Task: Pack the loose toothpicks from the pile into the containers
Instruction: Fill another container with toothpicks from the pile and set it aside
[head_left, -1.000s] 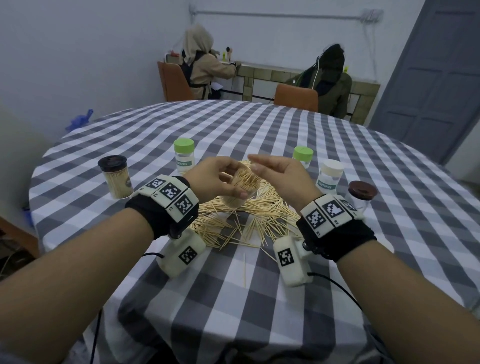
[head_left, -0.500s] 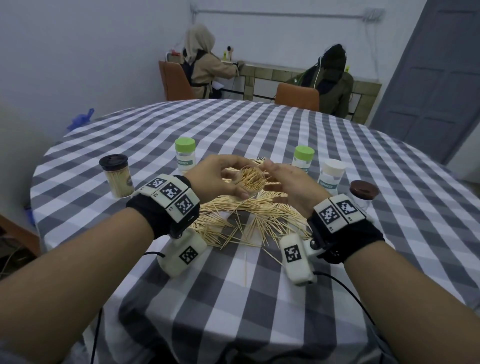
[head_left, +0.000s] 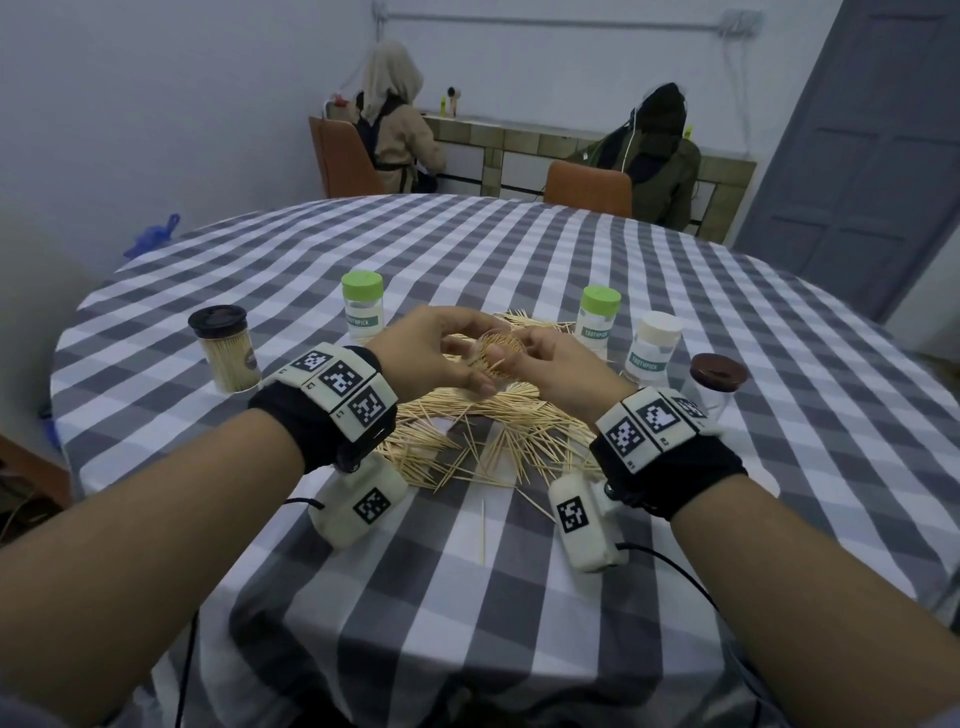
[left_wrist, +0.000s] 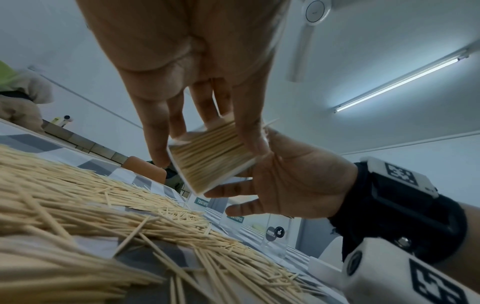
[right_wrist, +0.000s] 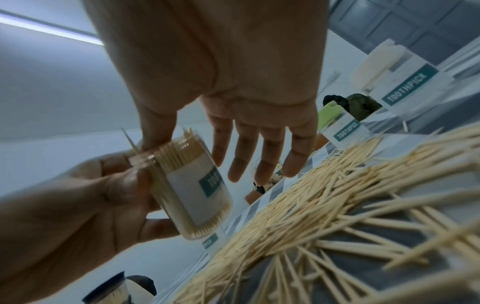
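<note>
My left hand (head_left: 431, 358) grips a clear, lidless container (head_left: 501, 348) packed with toothpicks and holds it tilted above the pile (head_left: 493, 431). In the right wrist view the container (right_wrist: 192, 185) shows a teal label, and its toothpick tips stick out past the rim. My right hand (head_left: 545, 364) is right beside it, fingers straight and spread, the thumb touching the rim and the toothpick tips. The left wrist view has my left hand's fingers (left_wrist: 249, 131) wrapped round the container (left_wrist: 210, 158), with the right palm (left_wrist: 298, 181) behind it. The loose pile (left_wrist: 103, 205) spreads over the checked tablecloth.
A brown-lidded jar full of toothpicks (head_left: 228, 358) stands at the left. Two green-lidded containers (head_left: 362, 306) (head_left: 597, 322), a white-lidded one (head_left: 653, 345) and a brown-lidded clear jar (head_left: 717, 384) ring the pile. A single toothpick (head_left: 483, 530) lies nearer me. Two people sit at a far counter.
My right hand came down from above the container to its mouth, the thumb now on the tips. The left hand tipped the container's opening more towards me.
</note>
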